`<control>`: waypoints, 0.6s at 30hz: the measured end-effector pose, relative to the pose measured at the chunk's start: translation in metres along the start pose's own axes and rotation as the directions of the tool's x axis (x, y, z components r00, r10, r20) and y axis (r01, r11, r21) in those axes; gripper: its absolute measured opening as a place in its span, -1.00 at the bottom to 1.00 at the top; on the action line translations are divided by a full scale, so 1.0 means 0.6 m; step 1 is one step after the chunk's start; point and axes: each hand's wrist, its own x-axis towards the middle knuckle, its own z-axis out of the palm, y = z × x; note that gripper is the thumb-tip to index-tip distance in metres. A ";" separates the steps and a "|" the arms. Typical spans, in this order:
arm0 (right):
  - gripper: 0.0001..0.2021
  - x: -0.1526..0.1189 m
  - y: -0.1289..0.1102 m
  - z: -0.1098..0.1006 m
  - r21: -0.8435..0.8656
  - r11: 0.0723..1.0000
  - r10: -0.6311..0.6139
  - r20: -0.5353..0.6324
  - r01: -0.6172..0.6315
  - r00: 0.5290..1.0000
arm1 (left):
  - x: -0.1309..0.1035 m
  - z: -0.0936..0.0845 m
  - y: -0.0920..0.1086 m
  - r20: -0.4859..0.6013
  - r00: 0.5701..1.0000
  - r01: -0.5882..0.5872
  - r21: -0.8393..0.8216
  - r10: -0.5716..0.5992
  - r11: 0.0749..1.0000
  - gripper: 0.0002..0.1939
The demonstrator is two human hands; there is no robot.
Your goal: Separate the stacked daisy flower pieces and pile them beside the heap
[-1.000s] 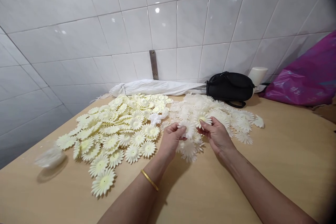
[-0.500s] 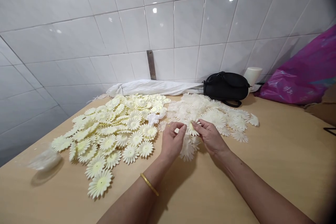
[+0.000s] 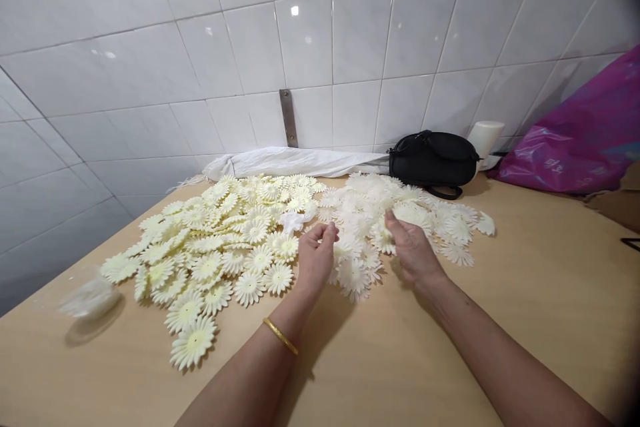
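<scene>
My left hand (image 3: pixel 317 259) is closed in a pinch over the table, thumb against the fingers. What it holds, if anything, is too small to make out. Apart from it, my right hand (image 3: pixel 416 252) grips a pale artificial flower head (image 3: pixel 383 240) with a yellowish centre, the thumb on top and the other fingers mostly hidden. Beneath and behind both hands spreads a pile of white, translucent flower pieces (image 3: pixel 354 275). To the left of my left hand lies a larger heap of pale yellow daisy-shaped flower heads (image 3: pixel 207 267).
A clear plastic bag (image 3: pixel 93 299) rests on the table's left side. Along the tiled wall are a white cloth (image 3: pixel 295 161), a black case (image 3: pixel 434 159) and a white cylinder (image 3: pixel 486 139). A purple bag (image 3: pixel 565 140) stands at the right. Scrunched white material (image 3: pixel 293 221) lies between the piles.
My hands have moved apart, the left one slightly to the left and the right one to the right. The flower head has shifted right with my right hand.
</scene>
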 end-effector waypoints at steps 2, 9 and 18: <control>-0.53 -0.012 0.001 0.008 -0.045 0.999 0.003 0.060 0.000 0.998 | -0.012 0.011 0.005 0.089 0.996 0.020 -0.011 -0.019 1.000 -0.66; -0.59 -0.033 -0.006 0.028 0.018 0.998 0.056 0.281 -0.064 0.958 | -0.020 0.024 -0.005 0.168 0.985 0.054 -0.144 -0.030 0.988 -0.82; -0.65 -0.024 0.004 0.020 -0.003 0.999 0.031 0.324 -0.032 0.945 | -0.010 0.018 -0.007 0.279 0.922 0.363 -0.388 -0.267 0.847 -0.74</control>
